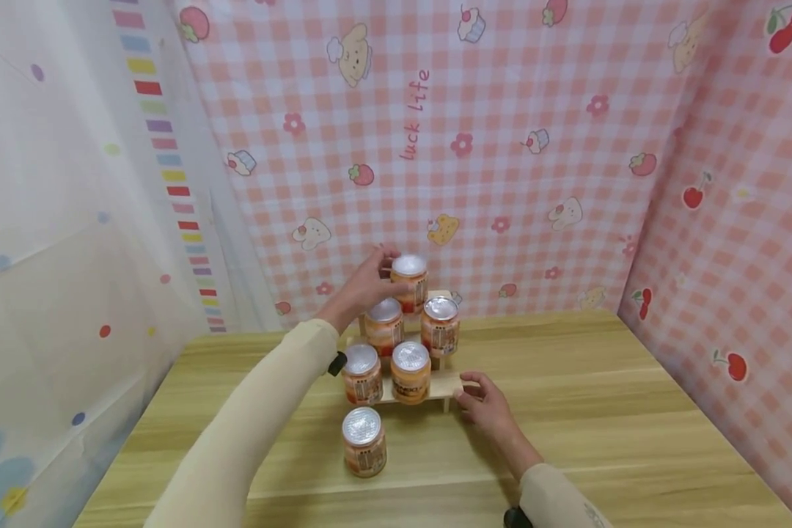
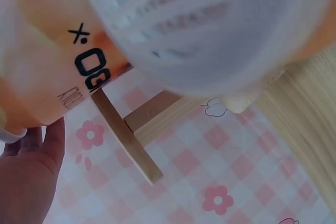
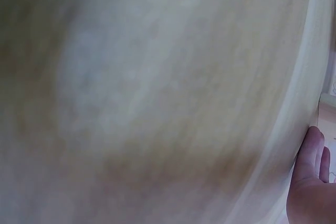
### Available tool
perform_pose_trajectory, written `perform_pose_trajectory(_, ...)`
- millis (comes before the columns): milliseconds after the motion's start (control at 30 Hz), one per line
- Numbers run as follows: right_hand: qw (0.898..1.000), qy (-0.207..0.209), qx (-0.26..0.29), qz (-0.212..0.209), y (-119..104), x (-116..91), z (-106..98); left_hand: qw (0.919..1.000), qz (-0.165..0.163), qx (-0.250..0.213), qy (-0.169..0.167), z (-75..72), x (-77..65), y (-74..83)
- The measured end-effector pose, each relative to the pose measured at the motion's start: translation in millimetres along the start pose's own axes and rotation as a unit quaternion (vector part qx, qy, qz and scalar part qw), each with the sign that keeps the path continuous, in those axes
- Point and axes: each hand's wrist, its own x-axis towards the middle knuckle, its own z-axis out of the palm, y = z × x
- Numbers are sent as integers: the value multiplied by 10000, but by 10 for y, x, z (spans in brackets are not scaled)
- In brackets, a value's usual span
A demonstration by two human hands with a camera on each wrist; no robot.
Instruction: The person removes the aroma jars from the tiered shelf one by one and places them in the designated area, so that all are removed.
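In the head view, my left hand [image 1: 372, 282] grips an orange-labelled can [image 1: 419, 290] with a silver top, at the back and top of a stepped wooden rack [image 1: 446, 383]. Below it, two like cans [image 1: 384, 328] [image 1: 441, 328] stand on the middle step and two more [image 1: 361, 375] [image 1: 411, 374] on the lowest. The fingertips and thumb of my right hand [image 1: 491, 411] pinch the right end of the lowest step. Close up in the left wrist view, the fingers [image 2: 32, 142] lie against the can's label.
One more can [image 1: 364, 443] stands on the wood-grain table [image 1: 567, 411] in front of the rack. A pink checked cloth [image 1: 501, 183] hangs behind the table, another cloth [image 1: 732, 257] on the right and a white dotted one [image 1: 72, 220] on the left.
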Motion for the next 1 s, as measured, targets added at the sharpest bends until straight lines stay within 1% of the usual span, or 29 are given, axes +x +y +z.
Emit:
perform_pose_trajectory(100, 10000, 4, 28, 24, 11, -4, 4, 10000, 14, -72, -43, 11, 2, -15)
perform_pose_trajectory(367, 10000, 26, -1, -9, 24, 32, 6, 9999, 126, 45, -26, 9, 27, 2)
perform_pose_trajectory(500, 10000, 18, -58, -11, 25, 36, 0, 9999, 43, -16, 101, -5, 26, 3)
perform_pose_trajectory(667, 10000, 6, -66, -32, 11, 22, 12, 9988, -63, -148, 466, -83, 1, 20)
perform_pose_trajectory(767, 10000, 26, -29, -34, 2, 9, 14, 9979, 6, -202, 621, -142, -9, 36)
perform_pose_trajectory(1000, 10000, 25, -48, -22, -2, 5, 1, 9960, 235, -318, 806, -317, -73, 114)
